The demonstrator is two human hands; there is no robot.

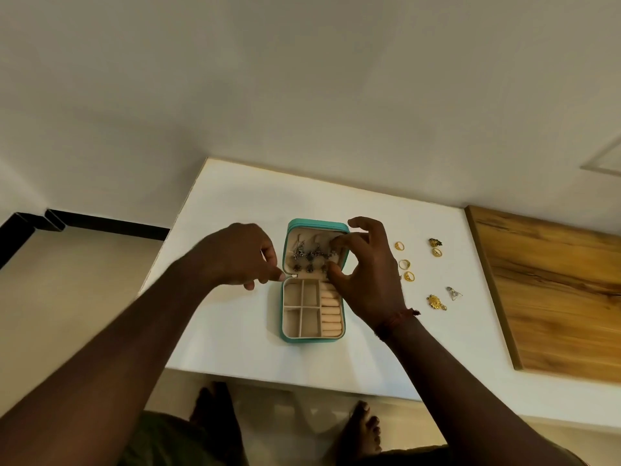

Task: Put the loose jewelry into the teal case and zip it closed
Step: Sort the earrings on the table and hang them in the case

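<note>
The teal case [316, 224] lies open on the white table [232, 331], its lid propped up at the back. Several dark silver earrings [306, 254] hang on the lid's beige panel. The base holds empty compartments [300, 309] and ring rolls [331, 314]. My right hand [366, 274] is at the lid's right side, its fingertips pinching a dark earring on the panel. My left hand [238, 255] has curled fingers, with a fingertip against the case's left edge at the hinge. Loose gold rings [404, 264], gold earrings [435, 301] and a silver piece [453, 293] lie to the right.
A wooden board [554, 290] covers the table's right end, just past the loose jewelry. A plain wall stands behind the table. My bare feet [361, 428] show below the table's front edge.
</note>
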